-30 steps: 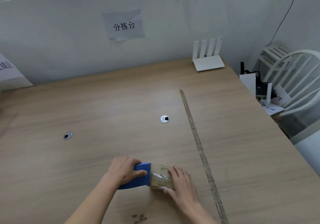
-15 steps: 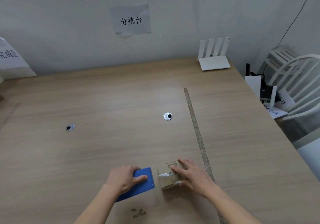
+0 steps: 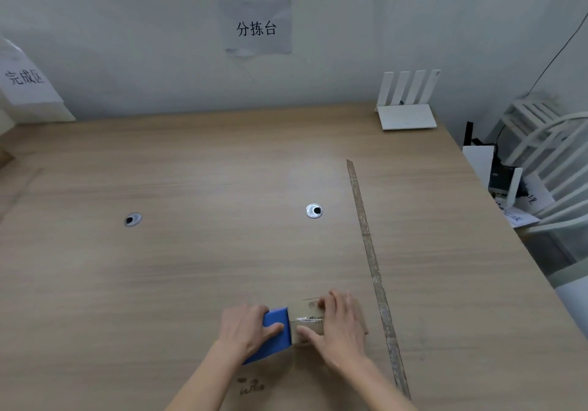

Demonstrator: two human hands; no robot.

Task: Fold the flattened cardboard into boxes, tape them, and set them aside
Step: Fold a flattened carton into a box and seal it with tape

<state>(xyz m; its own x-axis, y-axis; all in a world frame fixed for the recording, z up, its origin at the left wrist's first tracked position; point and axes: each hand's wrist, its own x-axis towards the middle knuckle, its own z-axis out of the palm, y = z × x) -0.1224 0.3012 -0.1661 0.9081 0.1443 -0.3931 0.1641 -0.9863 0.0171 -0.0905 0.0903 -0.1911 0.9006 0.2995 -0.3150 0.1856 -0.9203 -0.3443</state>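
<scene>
Head view showed a small cardboard box (image 3: 305,318) on the wooden table (image 3: 191,267) at about 6 o'clock in frame, near the person's edge, with a glossy strip of clear tape (image 3: 307,319) across its top. Left hand (image 3: 246,331) gripped a blue tape dispenser (image 3: 275,336), fingers curled over its top and thumb along its near side, the dispenser's front edge butted against the box's 9 o'clock face. Right hand (image 3: 339,328) lay over the box from 3 o'clock, fingers nearly straight and spread, pressing down on the top; thumb tip at the near corner by the tape. Whether the tape was cut from the roll could not be told. Judged step: laying or severing the tape on the box seam. Risks noted: the box looked light, so a pull on the dispenser could drag or tip it if the pressing hand eased off; tape might lift or wrinkle where the fingers covered it and could not smooth it; fingertips sat close to the dispenser's front edge, where a blade may be, and a slip could nick them. A long worn strip (image 3: 372,267) ran along the table just beyond the box at 3 o'clock; a sideways shove could catch there. Cable grommets (image 3: 314,210) at 12 o'clock and a white router (image 3: 407,115) at 1 o'clock stood well apart, no concern.
</scene>
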